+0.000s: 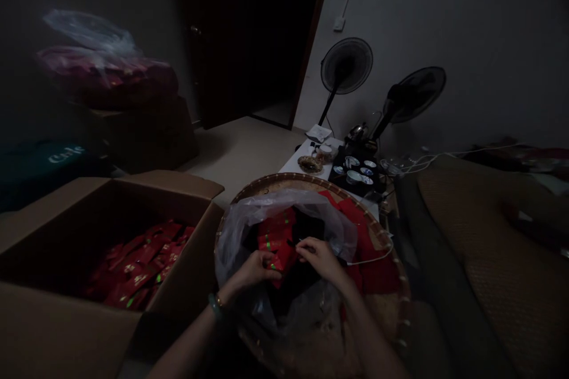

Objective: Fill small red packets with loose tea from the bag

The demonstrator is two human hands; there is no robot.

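My left hand [255, 269] grips a small red packet [284, 256] with gold-green print between thumb and fingers. Just right of it, my right hand [320, 256] is pinched closed at the packet's upper edge, by a small dark bit too fine to identify. Both hands are over an open clear plastic bag [344, 231] with dark contents [311, 226] inside. More red packets [276, 228] lie in a row on that dark mass. The bag rests in a round woven bamboo tray [391, 243], where red pieces [371, 260] are spread along the right side.
An open cardboard box [195, 186] with many red packets stands at left. Behind the tray, a low table [293, 160] carries a tea tray with small cups [354, 176]. Two fans [347, 65] stand near the wall. A woven-covered seat [480, 219] is at right; the room is dim.
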